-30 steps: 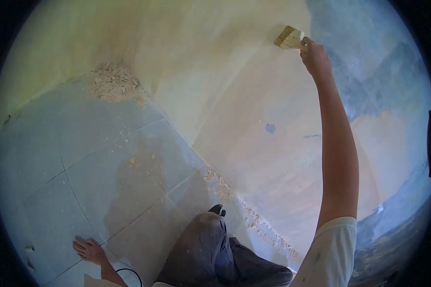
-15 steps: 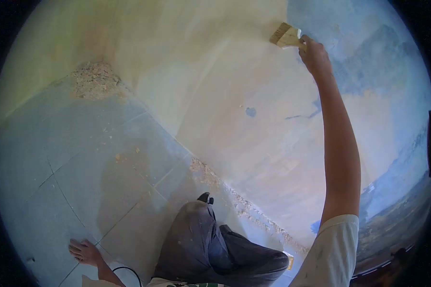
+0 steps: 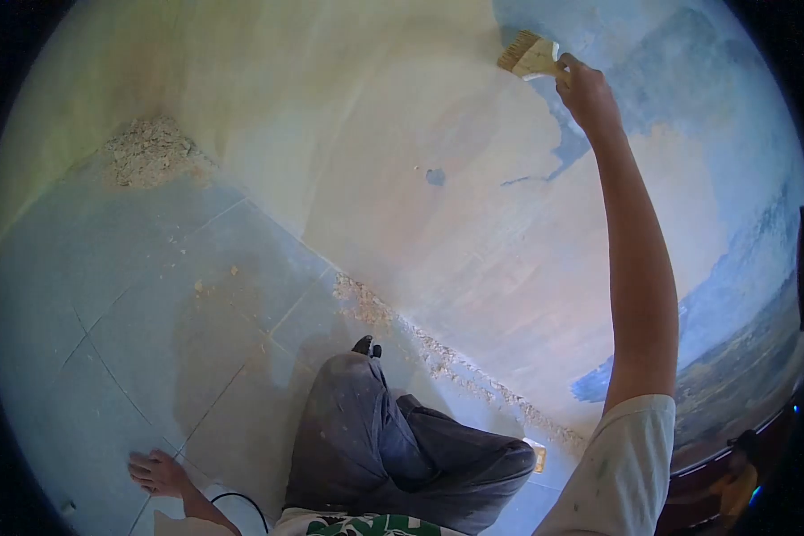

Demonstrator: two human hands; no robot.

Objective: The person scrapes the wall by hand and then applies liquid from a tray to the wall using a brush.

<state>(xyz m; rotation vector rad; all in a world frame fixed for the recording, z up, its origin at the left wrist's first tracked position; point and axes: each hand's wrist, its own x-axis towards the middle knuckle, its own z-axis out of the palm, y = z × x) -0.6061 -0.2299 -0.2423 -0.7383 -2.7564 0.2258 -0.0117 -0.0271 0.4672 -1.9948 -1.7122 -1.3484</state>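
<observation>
1. The work in hand looks like brushing the wall (image 3: 366, 170): the right hand (image 3: 588, 89) carries a wide flat paintbrush (image 3: 536, 60) out at arm's length, on the far right side of the scene. Whether the bristles press on the surface or sit just off it, I cannot tell.

2. As a judgement, a further stroke from here would call for a firm hold on the handle and the bristles laid evenly against the wall — with the arm stretched this far, reach may be the limit.

3. The paintbrush's bristles point left and slightly to the far side, while its handle runs back right and slightly nearer, into the fingers. Its long axis is therefore mostly left to right, with a gentle slant. It is beside the boundary between the pale area and a blue-grey patch (image 3: 661, 89).

4. The right hand is closed narrowly around the handle. The left hand (image 3: 156, 472) rests on the tiled floor (image 3: 80, 393) at near left, fairly wide, with no object visible in it; a black cable (image 3: 246, 502) curves just beside that forearm.

5. A heap of flaky debris (image 3: 152, 154) sits at far left where floor meets wall, and more crumbs (image 3: 366, 302) trail along the wall's base, past the bent legs (image 3: 348, 429).
</observation>
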